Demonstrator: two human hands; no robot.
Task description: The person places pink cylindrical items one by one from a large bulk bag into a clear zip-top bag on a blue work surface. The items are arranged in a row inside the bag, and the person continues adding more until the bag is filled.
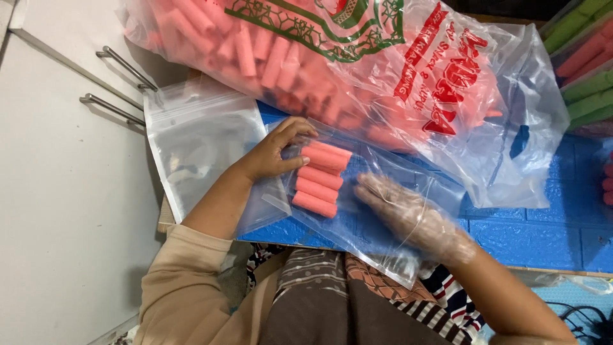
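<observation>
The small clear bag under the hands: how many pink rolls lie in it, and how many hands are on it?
Pink rolls in the small clear bag: 5
Hands on it, bare left hand and gloved right hand: 2
Total: 7

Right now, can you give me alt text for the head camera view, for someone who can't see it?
A left hand and a right hand in a clear plastic glove press on a clear zip bag holding a row of pink snack rolls on a blue surface. Behind lies a big printed bag of the same rolls.
</observation>
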